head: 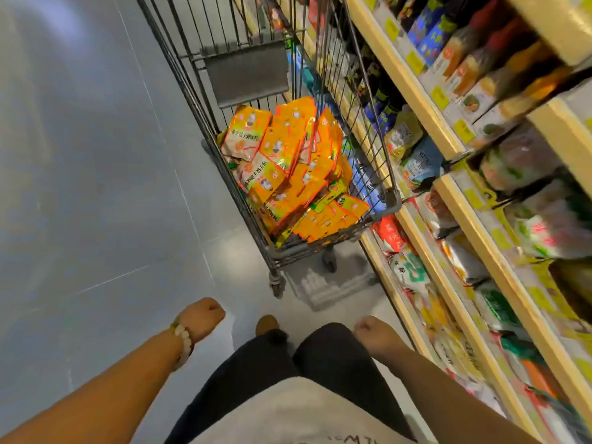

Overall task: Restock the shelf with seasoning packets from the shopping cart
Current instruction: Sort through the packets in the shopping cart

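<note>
Aisle, cart ahead, both fists hanging free.

Grey floor (96, 187) lies between the person and the wire shopping cart (333, 248), which stands well ahead of both sets of knuckles, hard against the shelf (474, 251) on the right; stocked bags (407, 270) fill its tiers, blurred. Cart holds a loose heap of orange-yellow seasoning packets (298, 174), some upright, some slumped, piled toward its near end. Left hand (205, 315), beaded bracelet (184, 341) at the wrist, fingers curled tight, gripping nothing. Right hand (373, 331) likewise clenched and empty, just beside the lowest shelf edge. Dark trousers (323, 357) below.
</note>
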